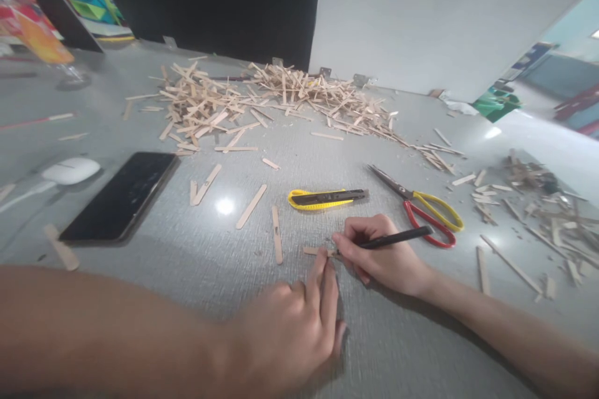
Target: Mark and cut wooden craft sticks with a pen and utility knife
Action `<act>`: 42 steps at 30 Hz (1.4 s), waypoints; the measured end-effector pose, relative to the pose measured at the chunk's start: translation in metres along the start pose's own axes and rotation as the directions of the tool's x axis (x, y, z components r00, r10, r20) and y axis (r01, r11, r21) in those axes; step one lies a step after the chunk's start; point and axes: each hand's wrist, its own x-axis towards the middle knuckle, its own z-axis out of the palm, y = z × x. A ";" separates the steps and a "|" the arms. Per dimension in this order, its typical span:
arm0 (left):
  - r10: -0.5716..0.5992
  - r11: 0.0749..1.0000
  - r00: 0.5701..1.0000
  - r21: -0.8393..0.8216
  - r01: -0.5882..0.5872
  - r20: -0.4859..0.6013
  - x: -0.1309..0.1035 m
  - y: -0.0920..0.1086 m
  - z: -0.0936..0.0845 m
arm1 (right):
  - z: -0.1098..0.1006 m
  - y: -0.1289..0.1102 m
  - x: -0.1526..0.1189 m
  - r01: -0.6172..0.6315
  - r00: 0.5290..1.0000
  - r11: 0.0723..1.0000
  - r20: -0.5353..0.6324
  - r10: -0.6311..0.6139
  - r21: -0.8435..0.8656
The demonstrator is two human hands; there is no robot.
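Note:
A short wooden craft stick (311, 250) lies flat on the grey table. My left hand (297, 324) pins it down with the index and middle fingertips, the other fingers curled beneath. My right hand (386, 257) grips a black pen (400, 236) in a writing hold, its tip at the stick just beyond my left fingertips. The pen's tip and the stick's right end are partly hidden by my fingers. Just above the hands is a yellow and black utility knife (327, 198). Another craft stick (277, 234) with a dark mark on it lies to the left.
Scissors (414, 196) with red and yellow handles lie open at the right. Heaped craft sticks (201, 103) spread along the back, with cut scraps (556, 224) at far right. A black phone (124, 196), a white mouse (71, 170) and a bottle (42, 34) are on the left.

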 end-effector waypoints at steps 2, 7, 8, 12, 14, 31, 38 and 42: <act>-0.012 1.000 1.000 0.001 0.012 0.009 0.000 0.000 0.000 | 0.000 0.001 0.000 0.000 1.000 1.000 -0.003 0.000 0.005; 0.003 1.000 1.000 -0.001 -0.003 0.010 0.001 -0.001 -0.001 | 0.000 0.001 0.000 -0.015 1.000 0.999 0.005 0.015 0.033; 0.005 1.000 1.000 0.001 -0.005 0.011 0.001 -0.001 -0.001 | 0.000 0.002 0.000 -0.015 1.000 0.999 0.006 0.015 0.032; -0.007 1.000 1.000 0.006 0.007 0.008 0.001 -0.001 -0.001 | 0.001 0.002 -0.001 -0.009 1.000 1.000 0.007 0.009 0.019; -0.014 1.000 1.000 0.005 0.014 -0.002 0.001 -0.001 -0.001 | 0.001 0.002 -0.002 -0.012 1.000 1.000 0.009 0.012 0.019; -0.004 1.000 1.000 0.006 0.004 0.019 -0.001 0.000 0.001 | -0.001 0.000 0.000 -0.010 1.000 0.999 0.004 0.010 -0.045; -0.009 1.000 1.000 0.006 0.009 0.007 0.001 -0.001 -0.001 | -0.001 -0.001 0.000 0.021 1.000 0.998 0.006 -0.020 -0.059; -0.011 1.000 1.000 0.010 0.011 -0.011 0.001 -0.001 -0.001 | -0.002 -0.003 -0.001 0.022 1.000 0.997 0.008 -0.021 -0.069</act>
